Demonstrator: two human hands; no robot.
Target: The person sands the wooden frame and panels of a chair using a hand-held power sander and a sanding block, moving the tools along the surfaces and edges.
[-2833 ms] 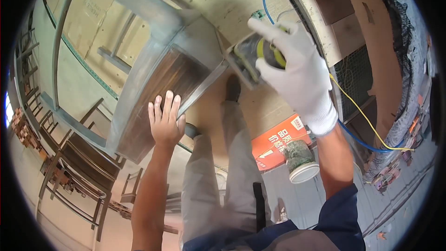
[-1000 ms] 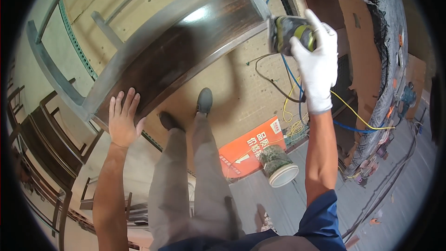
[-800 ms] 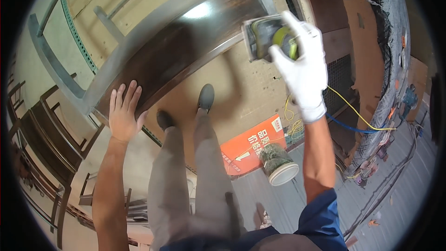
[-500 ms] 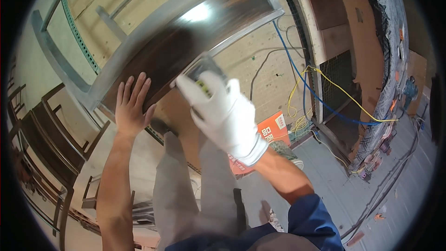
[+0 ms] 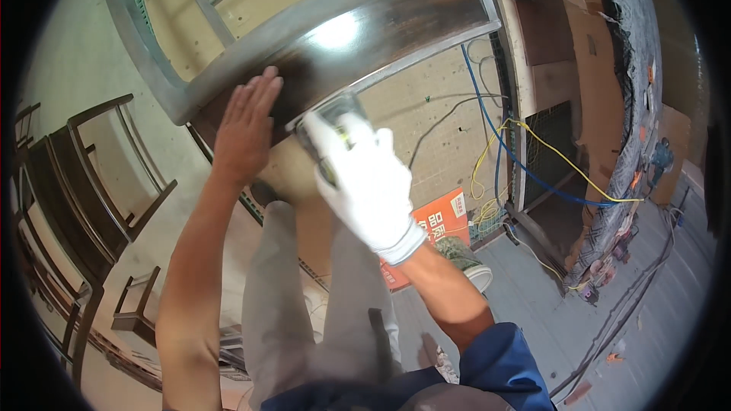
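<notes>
A wooden furniture piece with a glossy dark brown panel [image 5: 381,30] and pale grey, dull-surfaced rails stretches across the upper middle. My left hand [image 5: 247,125], bare, rests at the panel's left part with straight fingers held close together. In a white glove, my right hand [image 5: 369,183] is closed around a boxy dark tool [image 5: 346,106] with yellow-green parts; glove and blur hide its exact kind. That tool is against the panel's near grey rail [image 5: 411,55], right of my left hand. My legs stand below the piece.
Dark wooden chairs [image 5: 72,205] stand at the left. On the right, blue [image 5: 487,118] and yellow [image 5: 579,164] cables run past a cardboard-covered bench side [image 5: 582,53]. An orange-red box [image 5: 438,221] and a bucket [image 5: 464,262] sit near my right forearm.
The furniture piece has shifted rightward in the picture. My left hand's fingers have drawn together from a spread. Along the near rail, the tool has moved left relative to the panel.
</notes>
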